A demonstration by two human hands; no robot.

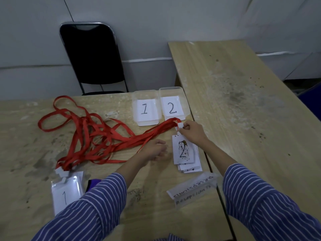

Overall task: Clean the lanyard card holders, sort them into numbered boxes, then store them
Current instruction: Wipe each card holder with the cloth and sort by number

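Observation:
A stack of card holders (185, 152) lies at the table's right edge; the top one shows a "2" smeared with dark stains. My right hand (192, 131) pinches the white clip (180, 126) at the top of that stack, where the red lanyards (97, 136) join. My left hand (153, 151) hovers just left of the stack, fingers loosely curled, holding nothing. The lanyards spread in a tangle across the table to the left. A second pile of card holders (65, 190) marked "1" lies at the front left. Two clear boxes labelled "1" (145, 108) and "2" (172, 105) stand at the back.
A clear container with handwritten labels (192, 189) lies on its side near the front right. A purple object (92, 184) peeks out beside my left sleeve. A black chair (92, 56) stands behind the table. A second, stained wooden table (243, 101) adjoins on the right.

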